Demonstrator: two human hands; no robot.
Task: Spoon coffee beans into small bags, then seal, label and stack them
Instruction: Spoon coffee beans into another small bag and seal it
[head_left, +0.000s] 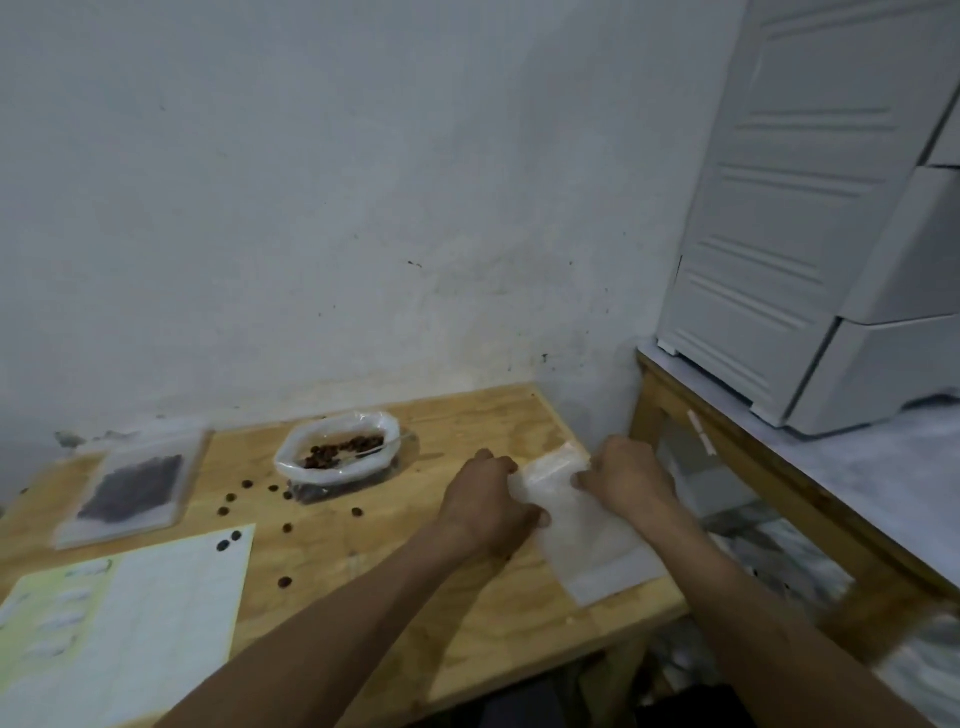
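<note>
A stack of small clear plastic bags (587, 535) lies at the right end of the wooden table (395, 613). My left hand (485, 501) grips the top bag's left edge and my right hand (626, 475) pinches its upper right edge. An open plastic bag of coffee beans (340, 452) stands at the back middle. A filled flat bag of beans (132, 491) lies at the back left. Several loose beans (284, 582) are scattered on the wood. A sheet of labels (119, 629) lies at the front left.
A white wall rises right behind the table. To the right stands a second, higher wooden table (727, 447) with a white plastic drawer unit (810, 249) on it. A narrow gap separates the two tables.
</note>
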